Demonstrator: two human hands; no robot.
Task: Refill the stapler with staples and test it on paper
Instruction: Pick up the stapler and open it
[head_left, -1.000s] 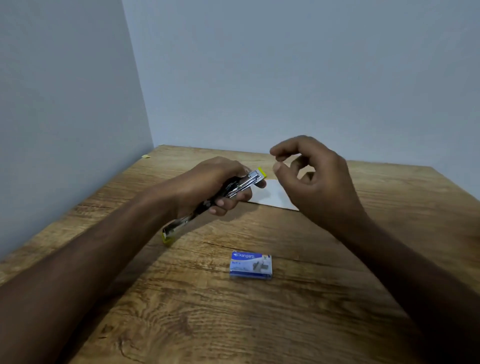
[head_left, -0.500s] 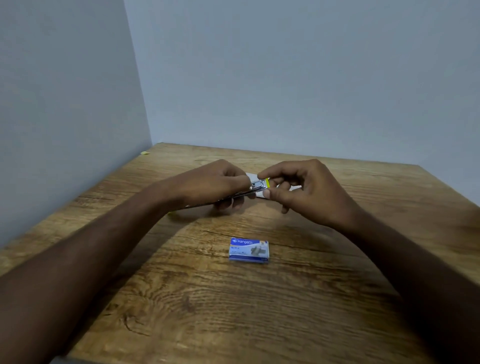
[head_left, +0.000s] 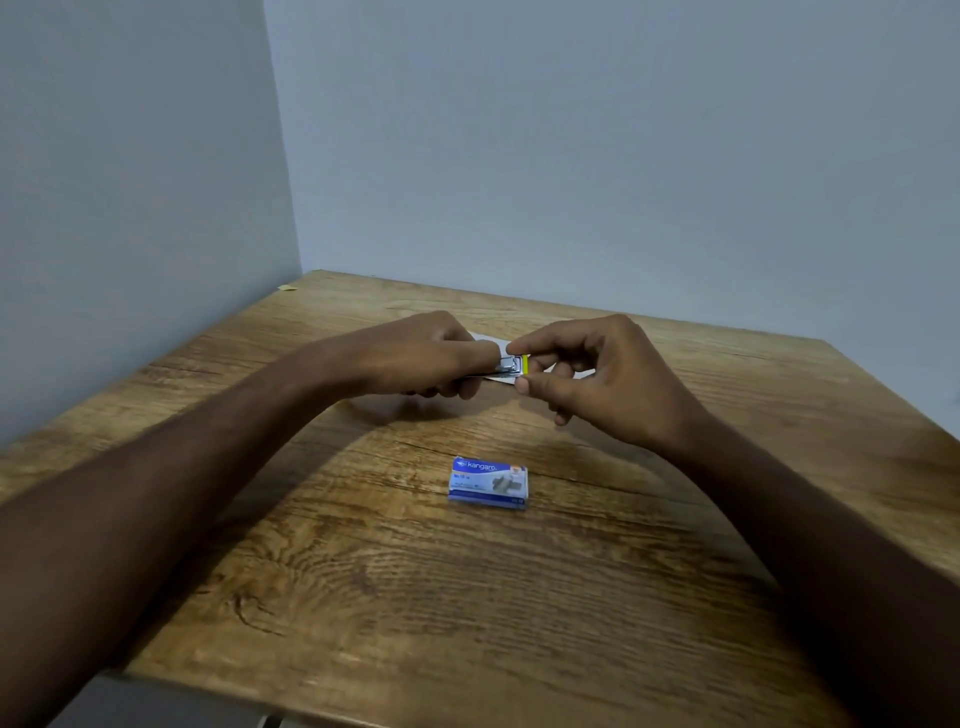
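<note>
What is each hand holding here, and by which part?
The left hand wraps the stapler around its body. The right hand pinches the stapler's yellow-tipped front end between thumb and forefinger.

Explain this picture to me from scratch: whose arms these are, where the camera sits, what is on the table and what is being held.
There is no machine here. The view comes from one wide-angle camera worn on a person's head, looking forward and down, so the two bare arms reaching in from the bottom are that person's own.

The left hand is wrapped around a small metal stapler, hiding most of it. The right hand pinches the stapler's yellow-tipped end between thumb and fingers.

On the wooden table, a blue staple box lies flat, nearer the camera and apart from both hands. A white paper lies beneath the hands, mostly covered. Plain walls meet in a corner behind the table.
</note>
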